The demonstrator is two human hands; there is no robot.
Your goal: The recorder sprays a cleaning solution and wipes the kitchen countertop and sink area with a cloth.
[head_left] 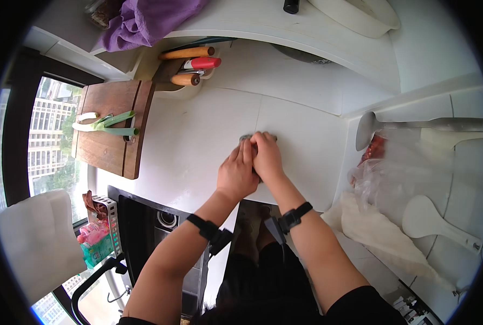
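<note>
Just before me on the white countertop (pixel 201 122), both hands meet over a small grey-green item, apparently a cloth (pixel 247 137). My left hand (pixel 238 170) has its fingers bent over the left part of it. Pressed close against it, my right hand (pixel 267 156) grips the right part with curled fingers. Only the edges of the cloth show past the fingers; the rest is hidden beneath the hands.
A wooden cutting board (pixel 103 154) with cut scallion pieces (pixel 119 119) lies left. Behind it stands a holder with several knives (pixel 186 79). A sink (pixel 144 219) with a black faucet (pixel 79 280) is front left. Utensils, including a rice paddle (pixel 422 219), hang on the right wall.
</note>
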